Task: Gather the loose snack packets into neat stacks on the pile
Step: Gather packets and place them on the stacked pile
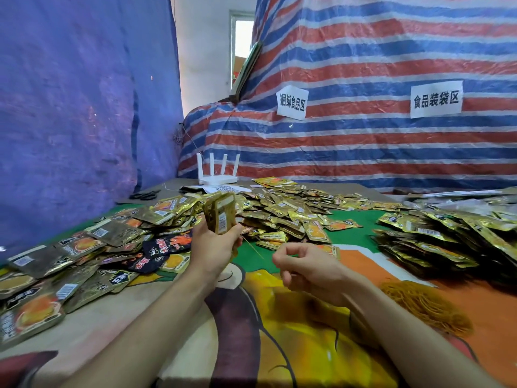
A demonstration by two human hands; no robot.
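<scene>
Snack packets (221, 212) in a small upright stack, gripped in the left hand (214, 247), fingers curled round its lower end, above the printed table cover (293, 317). Pinches with the right hand (305, 266), thumb and forefinger closed together, a thin yellow band (253, 247) stretched up to the stack. Around: loose packets (84, 256) heaped at left and far centre, bundled rows (436, 239) at right, a heap of orange bands (425, 306) beside the right forearm, white router (216, 175) and scissors (145, 195) at the back.
</scene>
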